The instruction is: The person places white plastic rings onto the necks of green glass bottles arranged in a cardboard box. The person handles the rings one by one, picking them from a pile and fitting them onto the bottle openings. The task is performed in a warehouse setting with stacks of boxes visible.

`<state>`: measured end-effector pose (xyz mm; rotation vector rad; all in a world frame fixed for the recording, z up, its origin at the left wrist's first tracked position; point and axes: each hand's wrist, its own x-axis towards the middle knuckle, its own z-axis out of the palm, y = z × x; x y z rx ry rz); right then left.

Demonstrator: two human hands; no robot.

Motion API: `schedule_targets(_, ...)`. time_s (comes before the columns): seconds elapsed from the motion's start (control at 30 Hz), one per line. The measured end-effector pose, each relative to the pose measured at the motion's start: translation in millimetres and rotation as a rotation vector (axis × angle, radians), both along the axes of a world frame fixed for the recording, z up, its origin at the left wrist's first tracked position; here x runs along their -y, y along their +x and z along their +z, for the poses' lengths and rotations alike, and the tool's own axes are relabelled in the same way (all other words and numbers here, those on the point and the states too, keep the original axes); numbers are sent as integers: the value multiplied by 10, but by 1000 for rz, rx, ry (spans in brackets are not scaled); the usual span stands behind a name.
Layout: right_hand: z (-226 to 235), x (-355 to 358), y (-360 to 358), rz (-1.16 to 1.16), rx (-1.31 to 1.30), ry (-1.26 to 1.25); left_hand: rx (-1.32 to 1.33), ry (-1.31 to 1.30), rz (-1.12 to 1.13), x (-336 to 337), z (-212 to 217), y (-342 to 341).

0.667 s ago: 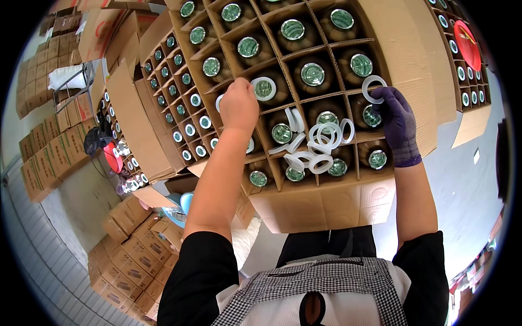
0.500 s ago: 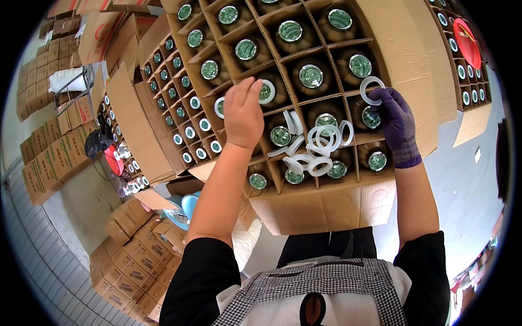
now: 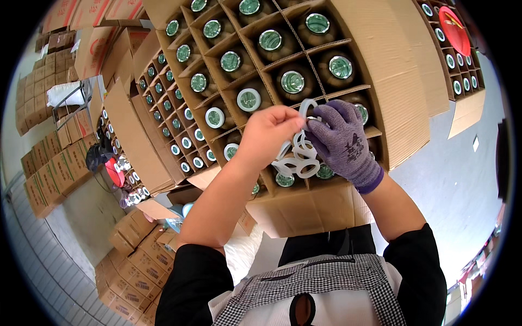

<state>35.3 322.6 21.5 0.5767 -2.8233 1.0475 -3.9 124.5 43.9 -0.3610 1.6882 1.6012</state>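
My bare left hand (image 3: pixel 272 133) and my gloved right hand (image 3: pixel 345 142) meet over the near part of a divided cardboard box (image 3: pixel 304 209). Between them stands a white plastic ring (image 3: pixel 308 107), pinched by the right fingers, with the left thumb and fingertips closed on its near left edge. Just below the hands, a pile of loose white rings (image 3: pixel 299 157) lies on bottle tops and dividers, partly covered by the glove. Round glass bottles (image 3: pixel 292 81) with greenish mouths fill the compartments. White rings sit around several mouths, such as the bottle (image 3: pixel 249 100) left of my fingers.
Left of the box stands another divided carton of bottles (image 3: pixel 175 124), many wearing white rings. At the far right, a red plate (image 3: pixel 454 31) rests on a third carton (image 3: pixel 466 108). Stacked cardboard boxes (image 3: pixel 62 163) line the left side.
My left hand has left the ringed bottle and moved right and nearer. My right hand has brought its white ring leftward, and both hands now meet at it.
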Motion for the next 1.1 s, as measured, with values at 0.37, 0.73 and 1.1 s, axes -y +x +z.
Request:
schedule_targets(0.37,-467,-434,-340,-268,-54,184,-574,-568,-253,-67,-544,-681)
schedule_targets(0.73,-646,-532,-394,-339,-16,279,-886,-796,-238,-16,-693,-677)
schedule_targets(1.1,-636,-490,-405,-320,-13,306,-1443,-736,-245,132,-977,-680)
